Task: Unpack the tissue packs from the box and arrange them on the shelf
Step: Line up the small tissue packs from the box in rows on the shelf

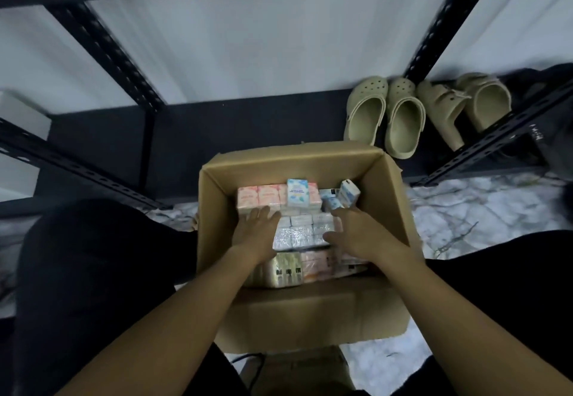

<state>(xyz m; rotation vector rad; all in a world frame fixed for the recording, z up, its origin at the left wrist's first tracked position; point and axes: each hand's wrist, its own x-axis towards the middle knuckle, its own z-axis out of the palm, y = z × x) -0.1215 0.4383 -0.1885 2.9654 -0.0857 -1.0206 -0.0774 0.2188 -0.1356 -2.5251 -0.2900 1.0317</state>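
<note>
An open cardboard box [214,209] stands on the floor between my knees, full of tissue packs. Pink packs [259,195] line its far left, a blue-and-white pack [297,192] stands upright at the back, and a white wrapped bundle [296,231] lies in the middle. A gold pack [283,268] lies at the near side. My left hand [255,231] reaches into the box with straight fingers touching the pink packs and the bundle's left side. My right hand [356,229] reaches in at the bundle's right side, fingers extended towards small blue packs [347,194]. The black metal shelf [248,116] stands just behind the box.
Two pairs of beige clogs [387,110] sit on the lowest shelf level at the right. Black perforated uprights [108,57] frame the white shelf boards. A white box [21,113] sits at the far left. The floor [480,209] is marbled.
</note>
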